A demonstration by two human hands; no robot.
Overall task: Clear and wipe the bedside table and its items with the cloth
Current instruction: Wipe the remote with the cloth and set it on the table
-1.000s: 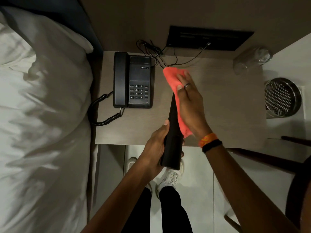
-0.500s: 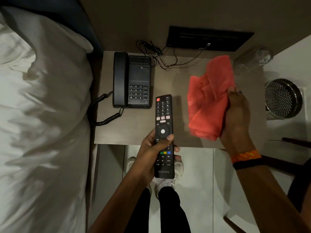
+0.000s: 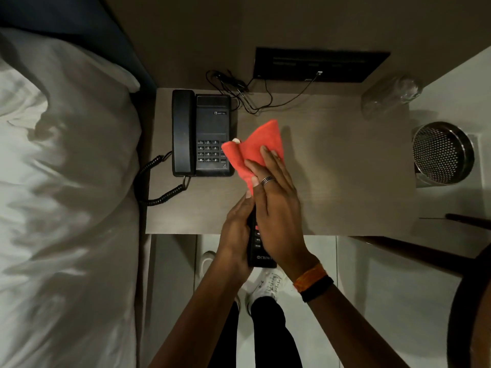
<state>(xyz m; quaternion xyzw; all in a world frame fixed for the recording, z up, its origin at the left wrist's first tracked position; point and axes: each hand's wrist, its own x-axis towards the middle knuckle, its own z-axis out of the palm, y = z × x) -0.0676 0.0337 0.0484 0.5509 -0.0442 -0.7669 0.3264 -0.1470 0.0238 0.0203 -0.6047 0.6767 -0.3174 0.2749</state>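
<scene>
A: What is the person doing now?

B: Wiping the remote (image 3: 261, 251). The left hand (image 3: 236, 229) has its fingers curled round the bottom half. It holds the remote up over the front edge of the bedside table (image 3: 345, 181), at about 6 o'clock.

A: And the other hand?

B: The right hand (image 3: 279, 208) lies on the red cloth (image 3: 255, 147) with its fingers almost straight. It presses the cloth onto the top half of the remote. I can't see the thumb. The cloth folds over the remote's top end, so that end is hidden.

A: What comes next, do you think?

B: I think the cloth must rub down the whole remote. The left hand may need to shift to free the bottom buttons. Then the remote needs a spot to go. The phone (image 3: 203, 134) and the glass (image 3: 390, 99) are not off the table yet.

A: Where are they?

B: The phone sits at 9 o'clock, with its curly cord hanging off that side. The glass is at the 2 o'clock corner. Thin wires (image 3: 239, 94) lie at 12 o'clock, under a dark panel (image 3: 321, 65) on the wall.

A: What's around the table?

B: A bed (image 3: 66, 195) with white sheets at 9 o'clock and a shiny bin (image 3: 442, 152) full of little holes at 3 o'clock. Below is a pale tiled floor (image 3: 385, 301) with white shoes (image 3: 268, 285).
</scene>
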